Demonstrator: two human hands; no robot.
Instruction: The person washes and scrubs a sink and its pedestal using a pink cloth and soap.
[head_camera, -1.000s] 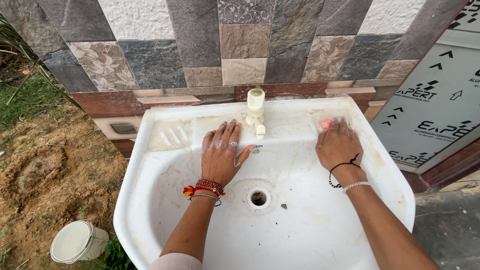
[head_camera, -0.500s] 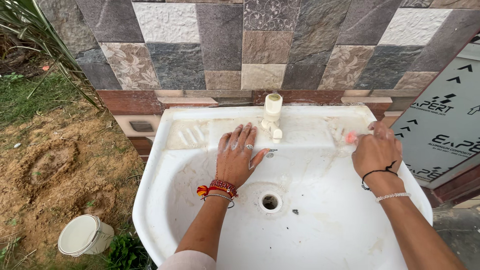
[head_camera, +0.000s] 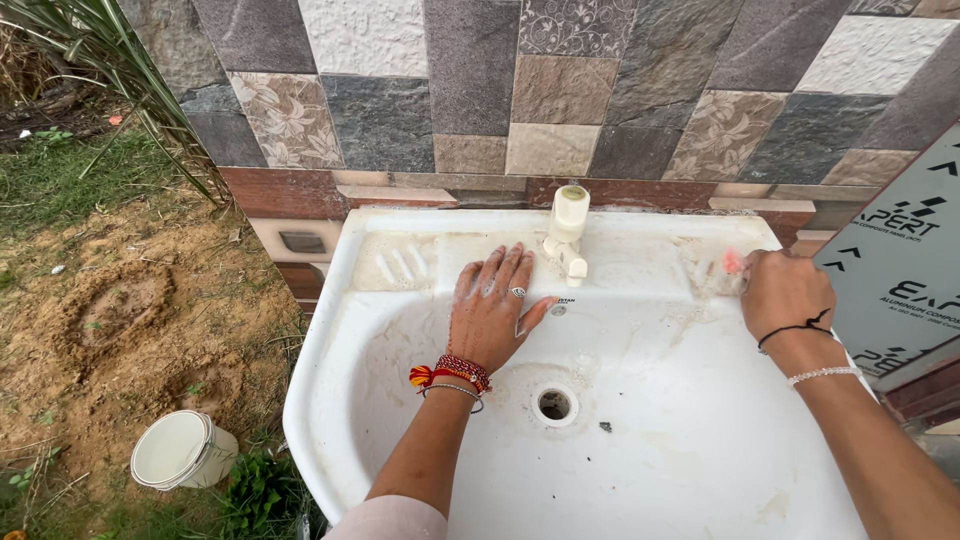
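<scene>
Beside grey printed panel (head_camera: 905, 270), right hand (head_camera: 785, 292) clamped on pink scrubber (head_camera: 732, 262); left hand (head_camera: 492, 308) spread flat.

One head-worn view looks steeply down from close above the white sink (head_camera: 400, 480), facing the tiled wall (head_camera: 480, 90) behind it.

A white ceramic wash basin (head_camera: 400, 330) is mounted against a wall of mixed stone-pattern tiles (head_camera: 560, 90). The left hand (head_camera: 492, 310) lies flat, fingers spread, on the basin's back ledge just beside the cream plastic tap (head_camera: 567, 232). The right hand (head_camera: 785, 292) is closed on a small pink scrubbing pad (head_camera: 732, 262) at the ledge's right corner. A round drain hole (head_camera: 554, 404) lies below. A white plastic bucket (head_camera: 183, 450) stands on the bare soil (head_camera: 120, 320).
</scene>
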